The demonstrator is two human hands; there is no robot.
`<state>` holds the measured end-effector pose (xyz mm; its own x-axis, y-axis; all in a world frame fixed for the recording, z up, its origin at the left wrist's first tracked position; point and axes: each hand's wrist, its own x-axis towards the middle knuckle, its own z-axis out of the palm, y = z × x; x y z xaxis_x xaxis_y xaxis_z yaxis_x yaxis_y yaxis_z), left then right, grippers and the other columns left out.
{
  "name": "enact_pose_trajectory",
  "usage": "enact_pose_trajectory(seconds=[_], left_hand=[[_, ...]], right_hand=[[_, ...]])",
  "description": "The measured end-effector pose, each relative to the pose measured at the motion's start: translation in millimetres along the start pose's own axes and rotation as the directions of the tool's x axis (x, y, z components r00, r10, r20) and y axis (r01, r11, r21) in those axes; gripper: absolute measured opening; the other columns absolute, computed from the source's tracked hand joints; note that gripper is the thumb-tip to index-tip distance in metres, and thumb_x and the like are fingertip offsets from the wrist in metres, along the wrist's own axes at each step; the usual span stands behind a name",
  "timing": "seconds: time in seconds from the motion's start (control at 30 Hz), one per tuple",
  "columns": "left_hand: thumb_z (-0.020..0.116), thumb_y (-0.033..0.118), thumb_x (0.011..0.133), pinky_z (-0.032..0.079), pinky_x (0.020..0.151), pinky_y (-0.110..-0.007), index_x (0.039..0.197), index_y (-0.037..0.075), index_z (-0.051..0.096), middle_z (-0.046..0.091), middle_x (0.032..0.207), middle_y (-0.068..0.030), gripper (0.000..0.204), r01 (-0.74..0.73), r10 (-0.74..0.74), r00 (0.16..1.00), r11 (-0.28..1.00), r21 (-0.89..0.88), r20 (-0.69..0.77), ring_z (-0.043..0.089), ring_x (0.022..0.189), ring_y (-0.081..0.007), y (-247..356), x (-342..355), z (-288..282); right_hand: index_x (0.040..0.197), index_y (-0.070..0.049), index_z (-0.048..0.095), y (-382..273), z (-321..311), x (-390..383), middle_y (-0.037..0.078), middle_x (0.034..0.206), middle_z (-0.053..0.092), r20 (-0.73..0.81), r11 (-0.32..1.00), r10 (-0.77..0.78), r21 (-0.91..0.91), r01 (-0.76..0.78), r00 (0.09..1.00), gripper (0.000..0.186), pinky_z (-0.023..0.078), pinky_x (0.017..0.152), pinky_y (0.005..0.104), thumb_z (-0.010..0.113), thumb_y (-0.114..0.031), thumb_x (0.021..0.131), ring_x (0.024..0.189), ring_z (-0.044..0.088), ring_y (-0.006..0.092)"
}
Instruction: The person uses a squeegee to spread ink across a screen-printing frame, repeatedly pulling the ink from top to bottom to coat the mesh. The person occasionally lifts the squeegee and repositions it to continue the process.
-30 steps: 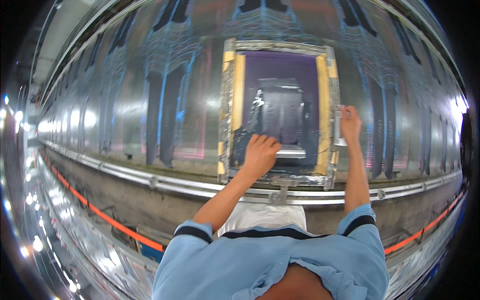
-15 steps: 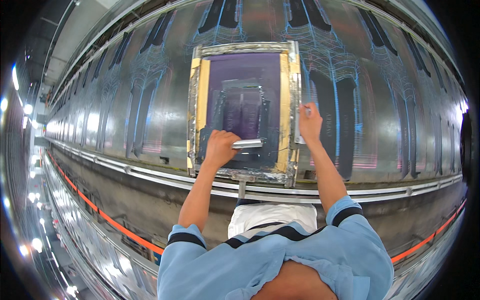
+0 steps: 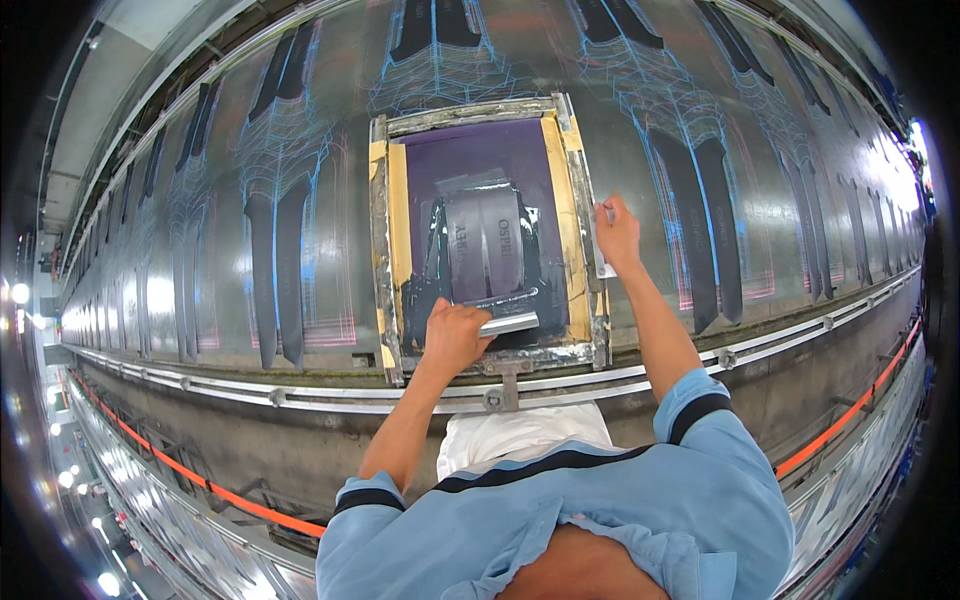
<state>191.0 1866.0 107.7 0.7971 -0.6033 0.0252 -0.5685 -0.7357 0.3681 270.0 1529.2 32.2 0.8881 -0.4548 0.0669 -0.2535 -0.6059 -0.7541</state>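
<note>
- In the head view we count two bare hands, both reaching in from the lower edge.
- The left hand (image 3: 458,335) is clamped on one silver squeegee (image 3: 512,324), its fingers closed around the left end; the rest of the bar juts out to the right (slightly tilted).
- We find that squeegee over the lower part of one purple mesh (image 3: 470,155), just above the near side of one rectangular frame (image 3: 475,119).
- The right hand (image 3: 618,235) is just beside the frame's right side, fingers curled in; one pale flat piece (image 3: 605,269) shows below them (whether the fingers are clamped on it, we cannot tell).
- Two yellow strips (image 3: 401,215) run along the mesh, one at the left and one at the right.
- The frame lies on one long grey table (image 3: 545,70); nearest it we count four dark strips (image 3: 692,235), two on each side.
- One metal bracket (image 3: 510,385) sits at the frame's near edge, by the metal rail (image 3: 310,400).
- We see one blue shirt (image 3: 560,490) with two dark sleeve bands.
</note>
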Motion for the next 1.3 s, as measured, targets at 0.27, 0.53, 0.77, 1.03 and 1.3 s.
enact_pose_trajectory(seconds=[0.27, 0.53, 0.77, 1.03, 1.3], left_hand=[[0.086, 0.036, 0.071, 0.044, 0.077, -0.043, 0.082, 0.011, 0.076, 0.072, 0.078, -0.0089, 0.029, 0.043, -0.043, 0.999, 0.996, 0.077, -0.004, 0.068, 0.076, -0.0316, -89, 146, -48], [0.087, 0.031, 0.069, 0.044, 0.076, -0.043, 0.084, 0.012, 0.077, 0.072, 0.079, -0.0087, 0.027, 0.030, -0.030, 0.999, 0.999, 0.012, -0.029, 0.068, 0.076, -0.0311, -104, 178, -33], [0.085, 0.023, 0.068, 0.043, 0.080, -0.041, 0.083, 0.016, 0.072, 0.069, 0.080, -0.0043, 0.022, 0.007, -0.004, 0.999, 0.998, -0.062, 0.038, 0.068, 0.080, -0.0237, -26, 35, -6], [0.088, 0.029, 0.069, 0.042, 0.079, -0.043, 0.087, 0.012, 0.075, 0.072, 0.080, -0.0092, 0.028, -0.005, 0.006, 0.999, 0.999, 0.034, -0.053, 0.068, 0.079, -0.0297, -90, 151, -41], [0.087, 0.025, 0.068, 0.042, 0.078, -0.044, 0.083, 0.010, 0.074, 0.072, 0.081, -0.0107, 0.025, 0.024, -0.024, 0.999, 1.000, 0.015, -0.045, 0.068, 0.078, -0.0317, -88, 138, -23]], right_hand=[[0.112, -0.008, 0.072, -105, -5, 42, 0.014, 0.102, 0.073, 0.333, 0.906, -0.424, 0.142, 0.399, 0.843, 0.048, 0.049, 0.096, 0.0449, 0.070, -0.051, 0.090, 0.111, 0.063, 0.0358], [0.097, -0.010, 0.072, -142, 69, 54, 0.014, 0.093, 0.071, 0.643, 0.744, -0.457, -0.101, 0.660, 0.614, 0.027, 0.046, 0.093, 0.0436, 0.080, -0.029, 0.079, 0.098, 0.065, 0.0320], [0.093, -0.008, 0.069, -108, 12, -95, 0.012, 0.085, 0.067, 0.668, 0.696, -0.547, 0.028, 0.718, 0.504, 0.026, 0.045, 0.093, 0.0421, 0.080, -0.018, 0.073, 0.093, 0.065, 0.0298], [0.095, -0.010, 0.071, -141, 54, 35, 0.014, 0.087, 0.070, 0.653, 0.640, -0.543, -0.085, 0.763, 0.528, 0.026, 0.047, 0.088, 0.0453, 0.081, -0.024, 0.075, 0.092, 0.067, 0.0336], [0.088, -0.009, 0.067, -135, 58, 15, 0.014, 0.086, 0.070, 0.615, 0.694, -0.540, -0.061, 0.718, 0.574, 0.019, 0.048, 0.087, 0.0451, 0.078, -0.019, 0.076, 0.090, 0.066, 0.0349]])
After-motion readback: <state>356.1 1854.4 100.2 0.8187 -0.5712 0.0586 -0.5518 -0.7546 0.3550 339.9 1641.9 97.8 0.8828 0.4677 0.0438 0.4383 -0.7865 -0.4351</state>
